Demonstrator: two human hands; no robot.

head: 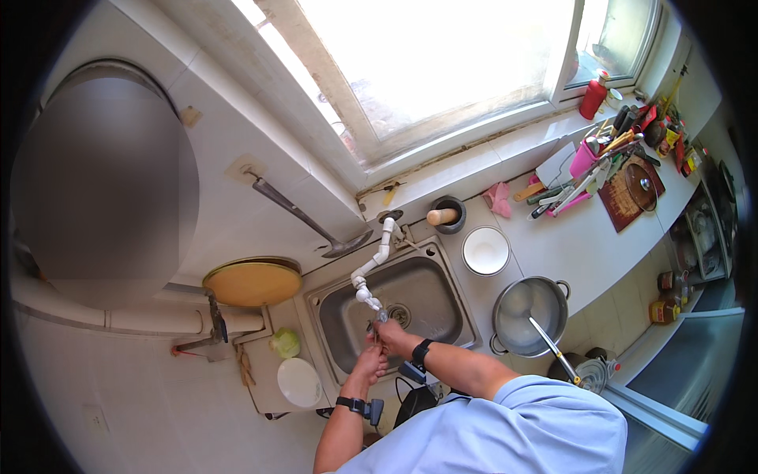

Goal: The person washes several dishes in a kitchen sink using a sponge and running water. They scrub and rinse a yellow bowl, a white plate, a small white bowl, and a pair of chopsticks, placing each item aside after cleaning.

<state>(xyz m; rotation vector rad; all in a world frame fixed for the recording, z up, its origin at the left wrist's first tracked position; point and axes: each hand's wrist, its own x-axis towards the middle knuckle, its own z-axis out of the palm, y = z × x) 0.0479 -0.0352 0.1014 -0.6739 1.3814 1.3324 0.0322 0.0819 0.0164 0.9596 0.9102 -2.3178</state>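
Note:
Both my hands are together over the near left part of the stainless steel sink (pixel 426 284). My right hand (pixel 389 336) is just below the mouth of the white jointed faucet (pixel 370 266), its fingers closed around a small shiny thing. Slightly nearer to me, my left hand (pixel 370 362) curls its fingers around the lower end of the same thing. The fingers hide most of it, so its kind cannot be told. Beyond the hands, the round drain (pixel 398 316) shows in the sink floor.
Right of the sink stand a white bowl (pixel 485 250), a two-handled pot (pixel 515 320) with a ladle (pixel 553 349), and a stone mortar (pixel 457 222). A white plate (pixel 299 382) and a cabbage (pixel 285 343) lie to the left. Utensils (pixel 586 172) crowd the far counter.

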